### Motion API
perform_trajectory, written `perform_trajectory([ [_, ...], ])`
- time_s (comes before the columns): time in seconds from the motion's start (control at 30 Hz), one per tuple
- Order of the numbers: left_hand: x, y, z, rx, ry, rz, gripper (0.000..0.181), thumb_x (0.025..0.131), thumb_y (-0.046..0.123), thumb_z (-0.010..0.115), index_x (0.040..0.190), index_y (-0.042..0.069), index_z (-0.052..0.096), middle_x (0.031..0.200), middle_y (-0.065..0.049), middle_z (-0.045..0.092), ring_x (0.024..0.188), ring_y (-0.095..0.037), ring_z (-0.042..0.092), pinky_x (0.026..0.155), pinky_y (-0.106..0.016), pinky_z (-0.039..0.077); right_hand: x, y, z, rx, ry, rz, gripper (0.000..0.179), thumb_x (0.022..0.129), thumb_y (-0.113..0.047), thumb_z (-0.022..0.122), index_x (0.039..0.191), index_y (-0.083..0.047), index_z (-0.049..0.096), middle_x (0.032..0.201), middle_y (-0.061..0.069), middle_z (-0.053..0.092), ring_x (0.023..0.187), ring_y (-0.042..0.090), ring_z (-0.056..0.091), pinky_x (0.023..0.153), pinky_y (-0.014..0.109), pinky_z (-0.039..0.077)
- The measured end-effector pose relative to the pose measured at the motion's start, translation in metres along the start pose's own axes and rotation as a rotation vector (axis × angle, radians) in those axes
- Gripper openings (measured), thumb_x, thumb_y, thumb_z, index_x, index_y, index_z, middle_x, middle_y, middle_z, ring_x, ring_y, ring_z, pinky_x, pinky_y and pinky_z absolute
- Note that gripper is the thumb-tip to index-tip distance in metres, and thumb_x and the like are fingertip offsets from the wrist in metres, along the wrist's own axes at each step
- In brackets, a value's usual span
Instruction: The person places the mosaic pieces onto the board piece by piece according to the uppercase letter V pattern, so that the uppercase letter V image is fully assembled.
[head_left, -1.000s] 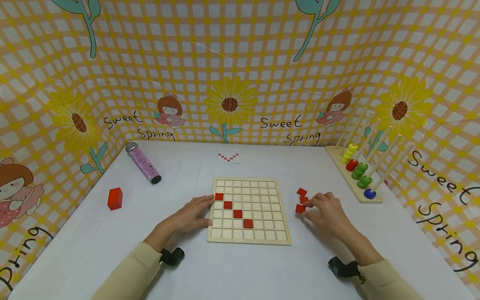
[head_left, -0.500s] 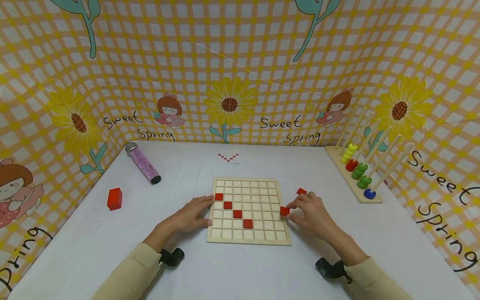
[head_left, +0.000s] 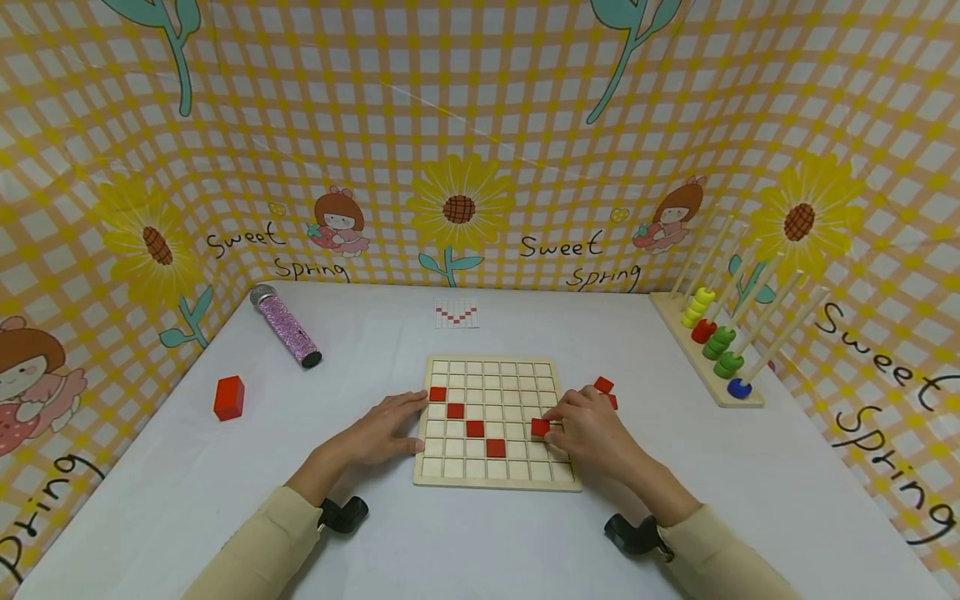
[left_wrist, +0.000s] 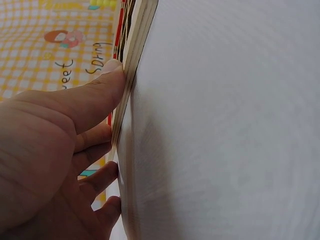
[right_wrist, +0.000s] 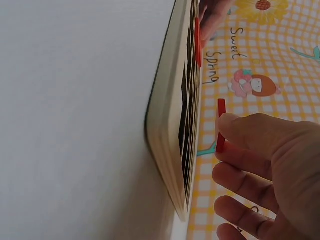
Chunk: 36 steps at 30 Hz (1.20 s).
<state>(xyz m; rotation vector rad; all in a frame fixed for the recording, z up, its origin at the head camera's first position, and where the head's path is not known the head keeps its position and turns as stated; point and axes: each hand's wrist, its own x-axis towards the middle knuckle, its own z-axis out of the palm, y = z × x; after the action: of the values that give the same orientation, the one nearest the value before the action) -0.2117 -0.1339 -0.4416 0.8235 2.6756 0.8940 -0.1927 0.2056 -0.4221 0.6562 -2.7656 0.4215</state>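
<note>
Carrying a red tile over the wooden grid board.
We see our right hand, pinching it, arrived from the loose tiles; left hand lies flat, steadying the board's edge; diagonal continues.

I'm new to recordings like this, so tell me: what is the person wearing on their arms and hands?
Both hands, the left hand and the right hand, are bare: no gloves, and no rings that I can see. Each arm wears a long beige sleeve reaching to the wrist. A small black device, apparently the wrist camera, sits at each wrist, beside the cuff.
</note>
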Motion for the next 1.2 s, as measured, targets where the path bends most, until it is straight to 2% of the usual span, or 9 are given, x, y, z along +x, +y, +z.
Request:
perform_trajectory([
  [0.2,0.000,0.001,-0.001,-0.004,0.002,-0.011,0.068,0.087,0.024,0.067,0.143,0.001,0.037,0.154,-0.014,0.030,0.142,-0.038,0.025,0.113,-0.057,0.024,0.007,-0.007,0.004,0.034,-0.014,-0.027,0.020,0.072,-0.021,0.079,0.089,-0.011,0.074,0.087,0.000,0.065,0.085,0.017,0.046,0.071,0.030,0.034],
  [0.7,0.000,0.000,0.000,-0.005,-0.001,-0.004,0.069,0.087,0.024,0.067,0.144,0.001,0.036,0.154,-0.014,0.030,0.141,-0.038,0.026,0.112,-0.058,0.025,0.016,-0.018,0.012,0.028,-0.075,-0.007,0.016,0.075,-0.019,0.074,0.090,-0.014,0.075,0.090,-0.002,0.065,0.086,0.015,0.045,0.074,0.031,0.035],
  [1.2,0.000,0.000,0.001,0.005,0.005,0.003,0.068,0.087,0.025,0.067,0.143,0.000,0.037,0.153,-0.015,0.030,0.141,-0.039,0.026,0.112,-0.057,0.024,0.018,-0.019,0.019,0.018,-0.078,-0.047,0.016,0.075,-0.021,0.077,0.090,-0.014,0.075,0.089,-0.002,0.064,0.086,0.015,0.045,0.074,0.031,0.035],
])
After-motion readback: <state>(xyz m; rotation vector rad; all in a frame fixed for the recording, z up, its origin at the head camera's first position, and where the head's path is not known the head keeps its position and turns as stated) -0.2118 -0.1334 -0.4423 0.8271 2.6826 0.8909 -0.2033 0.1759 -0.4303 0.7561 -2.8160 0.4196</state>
